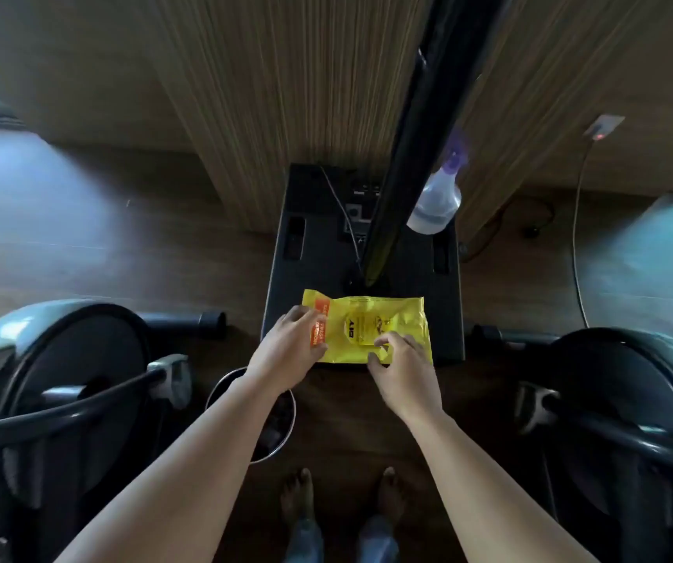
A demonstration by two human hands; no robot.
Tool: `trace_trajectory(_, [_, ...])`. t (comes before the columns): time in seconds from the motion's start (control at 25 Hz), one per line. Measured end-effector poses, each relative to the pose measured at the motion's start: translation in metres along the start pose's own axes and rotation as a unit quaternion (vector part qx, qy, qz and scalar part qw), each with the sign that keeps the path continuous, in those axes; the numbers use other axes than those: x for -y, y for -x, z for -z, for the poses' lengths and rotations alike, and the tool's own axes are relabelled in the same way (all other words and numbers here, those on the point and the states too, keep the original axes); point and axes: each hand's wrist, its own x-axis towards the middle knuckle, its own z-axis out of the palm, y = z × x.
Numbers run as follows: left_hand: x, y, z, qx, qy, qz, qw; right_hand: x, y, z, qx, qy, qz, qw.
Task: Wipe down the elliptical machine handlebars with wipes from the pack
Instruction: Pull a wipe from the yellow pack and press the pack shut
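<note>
The yellow wipes pack (pixel 371 319) is lying just below the middle of the frame, on the near edge of a black base (pixel 318 253) from which a dark pole (pixel 412 148) is rising toward the top. Both hands are gripping the pack, set apart from each other. The left hand (pixel 286 347) is holding its orange left end, with fingers over the top and thumb at the near side. The right hand (pixel 401 367) is pinching the pack's face beside the round label, near the lower right corner. A spray bottle (pixel 436 205) is standing on the base, right of the pole. Elliptical flywheels (pixel 70 359) are flanking the view at lower left and lower right.
</note>
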Motion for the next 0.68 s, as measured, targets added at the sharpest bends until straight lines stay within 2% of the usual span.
trace_trajectory(0.4, [0.067,-0.061,-0.087,0.040,-0.128,-0.009,0.991,-0.063,-0.084,-0.099,-0.013,0.163,0.098,0.982])
trace_trajectory(0.68, [0.081,-0.059,-0.105,0.010,-0.110,-0.019,0.994,-0.074,-0.089,-0.116,-0.096,0.098,0.110,0.984])
